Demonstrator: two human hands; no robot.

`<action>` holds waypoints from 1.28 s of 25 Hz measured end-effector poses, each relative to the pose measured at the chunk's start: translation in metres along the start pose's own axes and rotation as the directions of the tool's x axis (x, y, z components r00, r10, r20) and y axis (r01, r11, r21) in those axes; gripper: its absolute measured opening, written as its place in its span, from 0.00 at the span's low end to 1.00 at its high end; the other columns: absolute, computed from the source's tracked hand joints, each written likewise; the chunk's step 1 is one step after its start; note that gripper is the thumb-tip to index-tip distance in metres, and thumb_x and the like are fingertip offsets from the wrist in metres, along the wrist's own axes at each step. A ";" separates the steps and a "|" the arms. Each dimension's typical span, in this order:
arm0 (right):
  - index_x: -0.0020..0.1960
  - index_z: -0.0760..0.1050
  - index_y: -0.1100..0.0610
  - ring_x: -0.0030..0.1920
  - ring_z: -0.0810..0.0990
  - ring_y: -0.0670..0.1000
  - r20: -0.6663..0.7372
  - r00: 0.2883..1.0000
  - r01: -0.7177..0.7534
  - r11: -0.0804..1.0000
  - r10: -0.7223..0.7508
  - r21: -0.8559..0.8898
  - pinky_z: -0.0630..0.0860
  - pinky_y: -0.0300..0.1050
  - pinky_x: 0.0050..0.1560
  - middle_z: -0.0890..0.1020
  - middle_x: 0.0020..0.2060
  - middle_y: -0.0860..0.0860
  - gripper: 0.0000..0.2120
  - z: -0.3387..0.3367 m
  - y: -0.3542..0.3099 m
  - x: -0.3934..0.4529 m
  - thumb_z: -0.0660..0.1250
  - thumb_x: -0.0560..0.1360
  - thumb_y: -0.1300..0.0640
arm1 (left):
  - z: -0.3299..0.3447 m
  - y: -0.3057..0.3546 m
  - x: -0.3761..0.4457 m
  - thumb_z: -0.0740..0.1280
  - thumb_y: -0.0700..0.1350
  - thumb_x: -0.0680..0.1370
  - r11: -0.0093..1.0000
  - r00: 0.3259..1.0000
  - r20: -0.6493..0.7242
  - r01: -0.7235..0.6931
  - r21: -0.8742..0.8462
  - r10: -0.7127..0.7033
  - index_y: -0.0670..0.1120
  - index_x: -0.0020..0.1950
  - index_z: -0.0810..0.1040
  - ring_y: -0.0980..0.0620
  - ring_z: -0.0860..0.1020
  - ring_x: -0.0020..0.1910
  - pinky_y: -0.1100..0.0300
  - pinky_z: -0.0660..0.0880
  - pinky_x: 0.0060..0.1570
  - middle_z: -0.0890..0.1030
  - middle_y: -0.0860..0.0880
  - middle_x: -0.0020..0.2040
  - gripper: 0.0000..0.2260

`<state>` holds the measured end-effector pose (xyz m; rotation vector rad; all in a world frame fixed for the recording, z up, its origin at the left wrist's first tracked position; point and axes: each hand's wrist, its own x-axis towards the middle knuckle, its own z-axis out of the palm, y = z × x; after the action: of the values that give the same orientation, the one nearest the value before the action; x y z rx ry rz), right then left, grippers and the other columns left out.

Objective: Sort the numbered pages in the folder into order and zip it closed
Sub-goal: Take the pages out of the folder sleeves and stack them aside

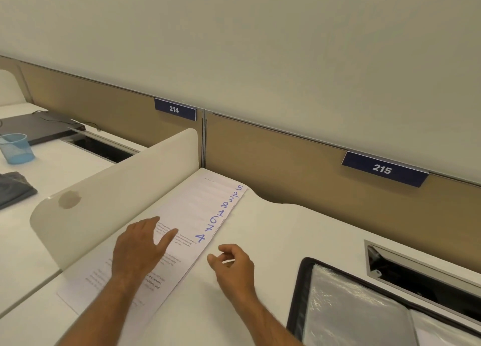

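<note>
On the white desk (273, 231), fanned paper pages (197, 215), blue handwritten numbers 5, 2, 3, 8, 1, 6, 7, 4 along the right edges. Left hand (139, 249) flat on top, fingers spread. Right hand (231, 265) just beside, loosely curled, empty. Black-edged folder (338, 306) open at right, glossy sleeves inside.

Fanned numbered pages (197, 215) under left hand (140, 246)

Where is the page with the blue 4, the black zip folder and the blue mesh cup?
Page with blue 4 (200, 238): head view, on the numeral.
Black zip folder (299, 293): head view, left edge.
Blue mesh cup (17, 149): head view, side wall.
</note>
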<state>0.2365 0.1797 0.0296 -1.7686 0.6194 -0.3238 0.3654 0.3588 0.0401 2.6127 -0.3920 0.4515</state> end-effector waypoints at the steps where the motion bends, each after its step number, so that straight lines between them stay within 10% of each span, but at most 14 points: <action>1: 0.53 0.77 0.45 0.43 0.81 0.45 -0.028 0.998 0.048 0.998 -0.049 -0.044 0.79 0.36 0.46 0.82 0.45 0.45 0.12 -0.012 -0.001 -0.003 0.75 0.72 0.47 | -0.002 0.012 -0.003 0.60 0.70 0.74 0.998 0.998 -0.023 -0.053 -0.016 0.053 0.44 0.60 0.82 0.42 0.81 0.56 0.44 0.77 0.51 0.84 0.46 0.55 0.32; 8: 0.80 0.57 0.46 0.78 0.57 0.46 0.017 0.966 0.220 0.784 -0.258 -0.581 0.56 0.45 0.77 0.60 0.78 0.42 0.38 -0.117 0.011 -0.033 0.52 0.75 0.28 | 0.000 0.099 -0.036 0.48 0.75 0.75 0.965 0.962 0.090 -0.262 0.026 0.259 0.46 0.72 0.74 0.43 0.68 0.74 0.40 0.64 0.71 0.73 0.46 0.73 0.41; 14: 0.77 0.27 0.44 0.78 0.28 0.50 -0.023 0.968 0.127 0.569 -0.249 -0.812 0.30 0.56 0.77 0.29 0.77 0.45 0.45 -0.208 0.049 -0.068 0.33 0.69 0.21 | 0.021 0.178 -0.087 0.42 0.78 0.74 0.917 0.901 0.180 -0.399 -0.012 0.395 0.50 0.81 0.60 0.45 0.54 0.80 0.41 0.48 0.76 0.57 0.48 0.81 0.44; 24: 0.76 0.24 0.44 0.79 0.31 0.52 -0.242 0.955 -0.120 0.521 -0.173 -0.845 0.28 0.55 0.76 0.30 0.77 0.47 0.45 -0.345 0.137 -0.147 0.28 0.67 0.20 | 0.053 0.297 -0.185 0.35 0.81 0.69 0.798 0.748 0.281 -0.585 -0.148 0.601 0.53 0.81 0.42 0.49 0.39 0.80 0.44 0.34 0.75 0.40 0.52 0.80 0.48; 32: 0.77 0.27 0.43 0.79 0.33 0.53 -0.342 0.939 -0.276 0.501 -0.043 -0.820 0.22 0.52 0.72 0.30 0.77 0.46 0.48 -0.413 0.183 -0.197 0.26 0.64 0.19 | 0.084 0.337 -0.246 0.48 0.78 0.74 0.750 0.611 0.469 -0.632 -0.196 0.638 0.49 0.79 0.63 0.41 0.62 0.77 0.37 0.51 0.76 0.62 0.46 0.79 0.44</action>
<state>-0.1833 -0.0758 -0.0071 -2.6553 1.3103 -0.2050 0.0473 0.0778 0.0073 2.4714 -1.5373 -0.0668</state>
